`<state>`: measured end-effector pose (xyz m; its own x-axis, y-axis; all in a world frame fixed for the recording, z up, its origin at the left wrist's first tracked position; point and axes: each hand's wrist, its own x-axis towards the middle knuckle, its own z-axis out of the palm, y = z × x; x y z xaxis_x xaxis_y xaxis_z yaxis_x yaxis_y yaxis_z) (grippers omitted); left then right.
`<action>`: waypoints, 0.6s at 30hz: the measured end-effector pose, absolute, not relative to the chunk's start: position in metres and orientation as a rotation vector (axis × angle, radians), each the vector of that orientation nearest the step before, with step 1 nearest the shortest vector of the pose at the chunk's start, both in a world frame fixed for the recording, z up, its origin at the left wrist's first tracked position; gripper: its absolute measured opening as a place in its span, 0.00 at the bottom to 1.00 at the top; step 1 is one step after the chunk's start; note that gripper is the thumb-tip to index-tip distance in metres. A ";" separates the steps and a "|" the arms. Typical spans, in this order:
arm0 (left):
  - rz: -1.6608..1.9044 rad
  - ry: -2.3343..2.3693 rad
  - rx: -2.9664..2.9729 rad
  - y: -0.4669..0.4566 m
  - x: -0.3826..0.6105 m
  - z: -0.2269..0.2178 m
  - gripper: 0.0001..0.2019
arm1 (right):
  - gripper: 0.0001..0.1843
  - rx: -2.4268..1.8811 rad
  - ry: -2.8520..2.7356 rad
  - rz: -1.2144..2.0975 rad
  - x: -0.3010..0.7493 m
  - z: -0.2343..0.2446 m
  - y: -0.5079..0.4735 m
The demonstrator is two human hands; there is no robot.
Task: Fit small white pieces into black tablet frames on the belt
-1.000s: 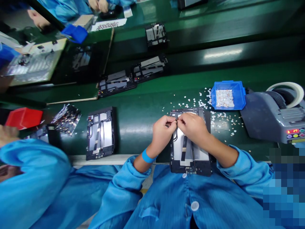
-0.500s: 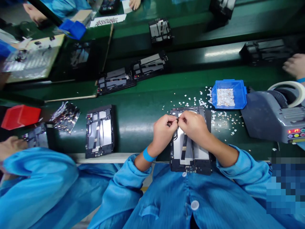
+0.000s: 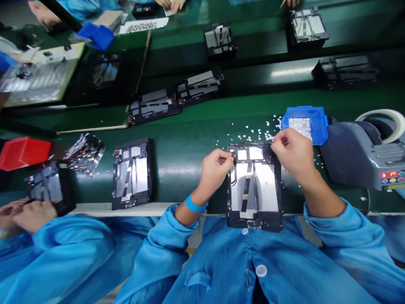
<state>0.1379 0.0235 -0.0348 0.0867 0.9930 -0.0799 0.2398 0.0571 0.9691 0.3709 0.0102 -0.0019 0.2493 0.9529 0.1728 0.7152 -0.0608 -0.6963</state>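
In front of me lies an opened tablet (image 3: 268,185), its silver battery panels and ribbon cables facing up, its near edge overhanging the table edge. My left hand (image 3: 217,169) is closed in a pinch at its upper left corner, fingertips on a small dark part (image 3: 234,155) too small to name exactly. Above the tablet's upper right corner, my right hand (image 3: 294,154) is closed and slightly blurred; whatever its fingers hold, if anything, cannot be made out. Behind that hand sits a blue bin (image 3: 324,126) containing small white pieces, partly covered by the hand.
White scraps (image 3: 253,136) lie scattered around the bin. A grey tape dispenser (image 3: 351,147) stands at the right. Another opened tablet (image 3: 139,177) lies to the left, near a heap of shiny strips (image 3: 85,155), a red bin (image 3: 27,153) and a co-worker's hands (image 3: 31,215). More tablets rest further back.
My right hand has left the left hand's fingertips and moved right, towards the blue bin. The left hand stays at the tablet's corner. A co-worker's hands at left have shifted nearer.
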 end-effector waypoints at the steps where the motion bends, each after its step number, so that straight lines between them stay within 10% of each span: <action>1: 0.963 1.333 1.359 0.024 0.138 -0.036 0.02 | 0.04 -1.845 -1.523 0.417 0.380 0.000 0.010; 8: 0.881 1.317 1.652 0.024 0.124 -0.016 0.07 | 0.07 -2.092 -1.474 0.052 0.429 0.018 0.017; 18: 0.718 1.231 2.454 0.047 0.094 -0.029 0.13 | 0.17 -1.853 -1.936 0.747 0.318 0.012 0.046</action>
